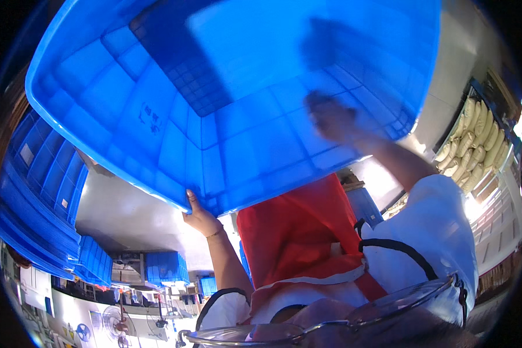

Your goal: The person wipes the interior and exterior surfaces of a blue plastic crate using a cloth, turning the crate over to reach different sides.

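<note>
Glasses (330,325) with a thin rim sit at the very bottom of the picture, closest of all. Just past them are a white shirt (441,232) and a red apron (298,238).

The left hand (200,216) is up by the near edge of a big blue crate (174,116). Its fingers curl around that edge and hold it tight. A thin bracelet (214,234) is on that wrist.

The right hand (330,119) is higher up, flat against the side wall of the crate. It looks spread open and is blurry, so I cannot tell if the fingers grip anything.

The crate is held up high and tipped, so its ribbed side and grid bottom fill the top of the picture.

More blue crates are stacked (37,197) at the left. Farther off, at the right, pale long bags (472,142) lie in rows on a rack.
</note>
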The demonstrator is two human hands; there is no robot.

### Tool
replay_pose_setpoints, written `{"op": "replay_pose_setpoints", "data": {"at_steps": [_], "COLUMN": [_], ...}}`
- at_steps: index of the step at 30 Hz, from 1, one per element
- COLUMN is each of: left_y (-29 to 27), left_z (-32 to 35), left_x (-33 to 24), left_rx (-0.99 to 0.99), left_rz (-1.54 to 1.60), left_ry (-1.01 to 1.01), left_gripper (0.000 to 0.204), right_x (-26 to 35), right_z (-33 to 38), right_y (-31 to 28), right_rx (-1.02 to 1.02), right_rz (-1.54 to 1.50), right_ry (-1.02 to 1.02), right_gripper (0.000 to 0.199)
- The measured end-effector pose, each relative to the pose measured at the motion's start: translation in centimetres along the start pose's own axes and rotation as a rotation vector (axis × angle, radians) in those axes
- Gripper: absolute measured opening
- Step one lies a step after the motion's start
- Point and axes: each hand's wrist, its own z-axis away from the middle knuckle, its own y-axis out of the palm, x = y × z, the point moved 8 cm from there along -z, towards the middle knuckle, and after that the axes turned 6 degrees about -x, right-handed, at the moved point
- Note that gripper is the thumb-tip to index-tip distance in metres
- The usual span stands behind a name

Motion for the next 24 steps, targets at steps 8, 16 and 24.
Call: {"op": "replay_pose_setpoints", "data": {"at_steps": [8,16,24], "left_y": [1.4,1.8,6.5], "left_z": [0.6,-1.8,-2.9], "left_x": [-3.5,-9.4,-16.1], "left_rx": [0.139,0.19,0.178], "left_rz": [-0.006,-0.074,0.372], "left_ry": [0.104,0.209,0.621], "left_gripper": [0.049,0.034,0.084], "right_x": [21.2,-8.7,-0.9], "right_z": [2.4,14.7,13.8], "right_y": [-7.2,-8.1,-7.6], "right_rx": [-0.073,-0.02,-0.247], "right_rz": [-0.549,0.45,0.195], "right_ry": [-0.429,-0.194,0.042], "right_gripper": [0.05,0.058,0.034]}}
